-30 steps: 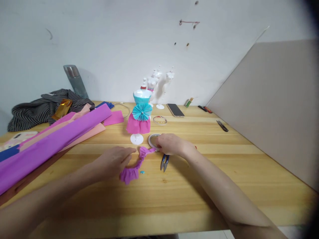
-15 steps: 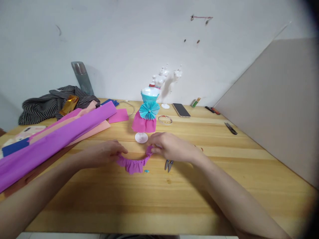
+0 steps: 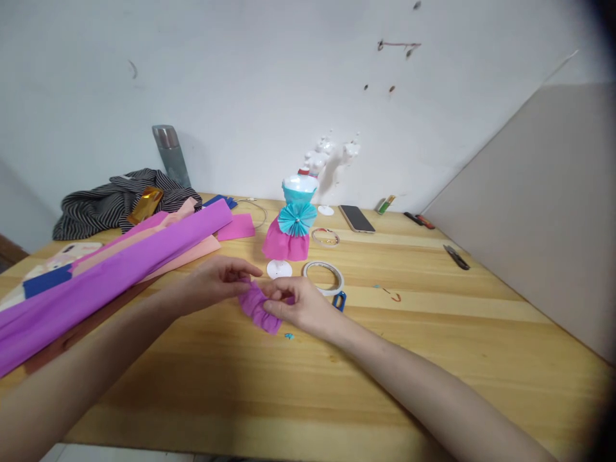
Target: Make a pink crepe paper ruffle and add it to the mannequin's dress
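The right hand (image 3: pixel 299 307) has drawn in toward the left hand (image 3: pixel 216 282), and the ruffle (image 3: pixel 255 307) between them, earlier spread in an arc, is now bunched. Both hands' fingers pinch it, above the worktop (image 3: pixel 216 385) before the mannequin (image 3: pixel 297 219). Tape (image 3: pixel 340 277) lies beyond the right hand.

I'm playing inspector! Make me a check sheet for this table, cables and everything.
Surface: wooden table, with a small turquoise scrap on it.
Things in use: purple ruffled strip; nearby, dressed figure, tape roll and blue-handled tool.
Clutter: paper sheets, striped cloth, bottle, phone.
Hands: right hand pinches the strip; left hand touches it, grip partly hidden.
Cables: one thin looped cord toward the back.
Surroundings: white wall with dark marks.
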Available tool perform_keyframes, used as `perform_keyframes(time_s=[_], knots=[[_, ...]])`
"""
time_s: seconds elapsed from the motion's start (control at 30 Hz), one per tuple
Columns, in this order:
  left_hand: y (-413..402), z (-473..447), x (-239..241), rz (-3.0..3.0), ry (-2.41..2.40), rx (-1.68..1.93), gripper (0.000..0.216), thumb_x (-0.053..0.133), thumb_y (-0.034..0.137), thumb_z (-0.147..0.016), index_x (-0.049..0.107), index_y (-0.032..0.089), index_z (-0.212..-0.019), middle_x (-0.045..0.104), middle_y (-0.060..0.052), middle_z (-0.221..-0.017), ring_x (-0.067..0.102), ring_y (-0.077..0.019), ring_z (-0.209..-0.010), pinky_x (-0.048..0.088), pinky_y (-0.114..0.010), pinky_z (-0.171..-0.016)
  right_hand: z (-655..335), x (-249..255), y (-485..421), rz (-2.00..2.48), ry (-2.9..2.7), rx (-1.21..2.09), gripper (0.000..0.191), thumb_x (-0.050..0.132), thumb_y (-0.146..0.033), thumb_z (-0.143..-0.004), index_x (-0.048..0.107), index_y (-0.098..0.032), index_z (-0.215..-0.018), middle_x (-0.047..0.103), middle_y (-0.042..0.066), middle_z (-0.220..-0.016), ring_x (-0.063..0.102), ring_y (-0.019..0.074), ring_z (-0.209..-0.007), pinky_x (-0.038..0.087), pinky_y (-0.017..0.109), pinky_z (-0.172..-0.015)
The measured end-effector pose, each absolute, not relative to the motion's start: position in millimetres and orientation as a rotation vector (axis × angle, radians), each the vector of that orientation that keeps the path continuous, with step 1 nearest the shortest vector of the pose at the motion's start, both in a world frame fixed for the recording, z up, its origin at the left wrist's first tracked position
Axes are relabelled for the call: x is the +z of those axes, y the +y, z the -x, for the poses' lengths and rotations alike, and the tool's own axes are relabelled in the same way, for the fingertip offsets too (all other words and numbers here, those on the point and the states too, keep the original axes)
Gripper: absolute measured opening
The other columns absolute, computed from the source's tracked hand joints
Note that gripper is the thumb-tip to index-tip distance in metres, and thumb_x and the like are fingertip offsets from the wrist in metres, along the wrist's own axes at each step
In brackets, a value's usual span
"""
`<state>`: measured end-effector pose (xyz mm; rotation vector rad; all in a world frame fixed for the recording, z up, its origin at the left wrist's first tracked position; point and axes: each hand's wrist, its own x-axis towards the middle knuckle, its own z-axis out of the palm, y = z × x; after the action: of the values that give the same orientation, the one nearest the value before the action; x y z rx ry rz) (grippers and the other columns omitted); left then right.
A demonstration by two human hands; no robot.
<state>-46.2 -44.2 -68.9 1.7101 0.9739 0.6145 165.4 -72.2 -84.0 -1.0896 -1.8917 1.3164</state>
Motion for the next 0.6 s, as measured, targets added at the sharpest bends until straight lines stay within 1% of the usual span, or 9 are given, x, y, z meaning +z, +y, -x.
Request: perform_keyframes(time_s=[0.13,0.23,0.33,0.43,0.5,0.6], knots=[[-47.4,40.1,-73.7,-1.466,1.0,0.73,0.034,0.072,0.032,-0.069,0.072,0.015,-0.098,0.07,-0.003,-0.079,0.06,-0.0145,-0.072,0.047,-0.026,-0.067,-166.6,-86.9,-68.7,1.128,-1.793,1.417,0.02,0.064,-0.027,-0.074,0.055,-0.016,-0.06,0.046,-0.005,-0.053,0.039,0.0072,-0.048,0.031,0.022,-0.048],[-50.4,33.6,-73.8,-1.392,1.014,0.682,0.034,0.075,0.034,-0.067,0.073,0.014,-0.095,0.068,-0.002,-0.073,0.059,-0.0133,-0.067,0.045,-0.025,-0.064,-166.9,-89.7,-67.1,1.15,-1.818,1.359,0.019,0.063,-0.024,-0.075,0.056,-0.016,-0.06,0.047,-0.005,-0.052,0.04,0.0074,-0.047,0.032,0.021,-0.047],[-50.9,28.7,-76.0,-1.386,1.031,0.609,0.03,0.077,0.036,-0.062,0.071,0.012,-0.079,0.065,-0.001,-0.066,0.055,-0.0115,-0.061,0.041,-0.023,-0.059,-173.0,-86.8,-64.1,1.097,-1.954,1.285,0.016,0.063,-0.026,-0.078,0.06,-0.016,-0.065,0.05,-0.004,-0.056,0.043,0.0081,-0.05,0.034,0.021,-0.049],[-48.4,29.3,-80.2,-1.411,1.076,0.589,0.027,0.075,0.037,-0.061,0.066,0.012,-0.069,0.06,0.001,-0.058,0.05,-0.0095,-0.055,0.037,-0.022,-0.055,-191.1,-70.8,-57.0,1.088,-2.09,1.297,0.013,0.061,-0.028,-0.08,0.065,-0.016,-0.078,0.058,-0.002,-0.063,0.05,0.0102,-0.054,0.039,0.022,-0.052],[-45.7,32.8,-81.7,-1.467,1.117,0.582,0.027,0.073,0.037,-0.063,0.066,0.012,-0.068,0.057,0.002,-0.056,0.047,-0.0085,-0.053,0.034,-0.02,-0.052,-207.3,-53.9,-50.7,1.143,-2.105,1.218,0.013,0.059,-0.026,-0.08,0.065,-0.015,-0.077,0.059,0.0,-0.066,0.052,0.0113,-0.06,0.04,0.023,-0.056],[-40.6,40.1,-81.1,-1.515,1.154,0.544,0.026,0.072,0.038,-0.063,0.065,0.013,-0.067,0.057,0.002,-0.058,0.047,-0.0091,-0.055,0.033,-0.021,-0.053,-228.6,-30.3,-42.8,1.281,-2.318,1.044,0.009,0.057,-0.016,-0.076,0.063,-0.014,-0.07,0.053,-0.003,-0.062,0.044,0.0093,-0.057,0.034,0.022,-0.055]])
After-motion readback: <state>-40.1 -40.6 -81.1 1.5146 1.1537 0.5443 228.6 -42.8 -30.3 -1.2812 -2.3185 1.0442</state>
